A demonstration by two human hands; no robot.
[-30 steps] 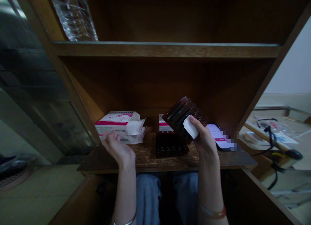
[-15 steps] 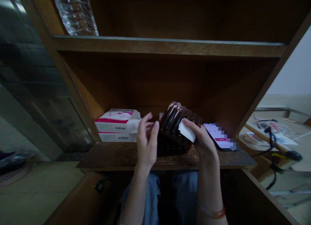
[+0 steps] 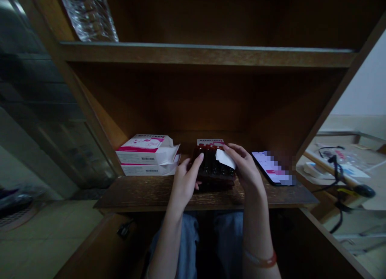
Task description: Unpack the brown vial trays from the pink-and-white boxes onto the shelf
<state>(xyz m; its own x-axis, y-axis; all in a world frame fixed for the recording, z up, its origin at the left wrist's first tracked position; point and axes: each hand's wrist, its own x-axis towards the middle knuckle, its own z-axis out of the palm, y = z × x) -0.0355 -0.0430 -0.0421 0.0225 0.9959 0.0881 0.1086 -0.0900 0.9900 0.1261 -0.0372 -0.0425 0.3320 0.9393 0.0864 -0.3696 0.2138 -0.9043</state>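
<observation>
Between my hands is a tray of dark brown vials, low over the wooden shelf, its row of vials facing me. My left hand grips its left side, thumb on the front vials and fingers behind and below. On the right side, my right hand holds the tray together with a folded white paper that lies over the vials. Another dark tray seems to sit underneath, mostly hidden. Just behind the vials, part of a white and pink box shows.
Two stacked white and pink cartons with open flaps stand on the left of the shelf. A lit phone lies at the right. Clear plastic-wrapped goods are on the upper shelf. A side table with cables is further right.
The vial tray has come down and turned from tilted to nearly level. My left hand has closed onto its left side. My right hand has moved slightly left with it.
</observation>
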